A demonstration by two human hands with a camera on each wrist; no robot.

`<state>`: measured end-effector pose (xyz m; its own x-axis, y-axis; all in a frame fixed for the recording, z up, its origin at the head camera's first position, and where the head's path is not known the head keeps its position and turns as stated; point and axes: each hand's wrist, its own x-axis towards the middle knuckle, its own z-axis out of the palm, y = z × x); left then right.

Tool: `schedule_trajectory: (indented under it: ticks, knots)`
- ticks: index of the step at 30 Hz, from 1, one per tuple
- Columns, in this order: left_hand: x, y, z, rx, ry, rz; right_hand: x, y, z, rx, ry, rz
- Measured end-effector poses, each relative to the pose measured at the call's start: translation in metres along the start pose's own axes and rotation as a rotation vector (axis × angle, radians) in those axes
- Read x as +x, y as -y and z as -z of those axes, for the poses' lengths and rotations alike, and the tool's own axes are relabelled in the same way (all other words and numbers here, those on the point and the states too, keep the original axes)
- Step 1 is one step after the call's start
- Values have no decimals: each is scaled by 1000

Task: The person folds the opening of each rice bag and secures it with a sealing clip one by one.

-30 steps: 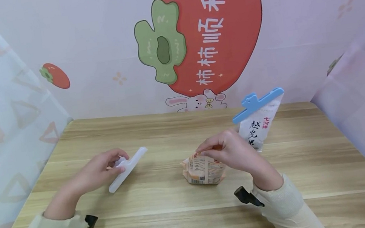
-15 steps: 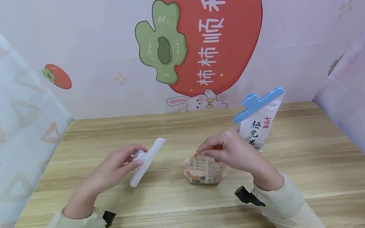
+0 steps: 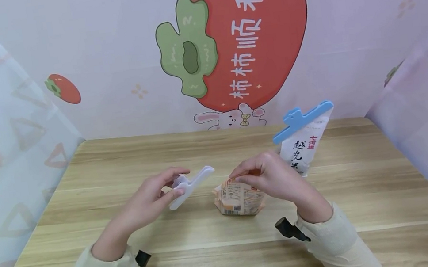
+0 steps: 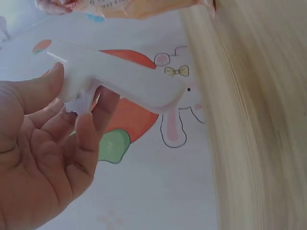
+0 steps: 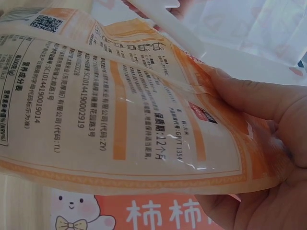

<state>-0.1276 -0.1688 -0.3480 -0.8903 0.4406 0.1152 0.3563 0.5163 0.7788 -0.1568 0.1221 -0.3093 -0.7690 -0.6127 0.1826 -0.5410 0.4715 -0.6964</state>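
My left hand (image 3: pixel 158 198) pinches a white plastic bag clip (image 3: pixel 192 187) by its handles, thumb on the near side and fingers behind. In the left wrist view the long bar of the clip (image 4: pixel 139 81) extends away from the fingers. Just right of it, my right hand (image 3: pixel 273 177) pinches the top edge of an orange and cream printed food bag (image 3: pixel 240 199), which stands on the table. Close up in the right wrist view, the printed back of the bag (image 5: pixel 96 100) shows, its edge between thumb and fingers. Clip and bag are apart.
Behind the right hand stands a white bag (image 3: pixel 300 152) with dark lettering, a blue bag clip (image 3: pixel 302 120) across its top. The wooden table (image 3: pixel 213 258) ends at a printed backdrop (image 3: pixel 106 40), with similar sheets on both sides.
My left hand has carried the white bag clip rightward across the table, close to the orange bag, and the clip has tilted a little. The right hand and its bag have stayed in place.
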Motion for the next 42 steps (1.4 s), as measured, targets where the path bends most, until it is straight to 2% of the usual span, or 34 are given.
schedule_trajectory:
  ticks: [4, 8, 15, 18, 31, 37, 42]
  knots:
    - [0, -3, -6, -28, 5, 11, 0, 0, 0, 3, 1, -5]
    - [-1, -4, -10, -10, -12, 28, 0, 0, 0, -1, 2, 1]
    - [-3, -5, -17, 10, -129, 63, 0, 0, 1, -1, 5, 8]
    - [-2, -6, -20, 28, -148, 57, 0, -1, 1, 3, 6, 19]
    - [0, -7, -26, 117, -130, -22, 1, -2, 2, -12, -3, 27]
    - [-1, -6, -26, 132, -147, -18, 0, -1, 2, -2, 3, 23]
    - [0, -4, -28, 129, -125, 0, -1, 0, 1, 13, 9, 9]
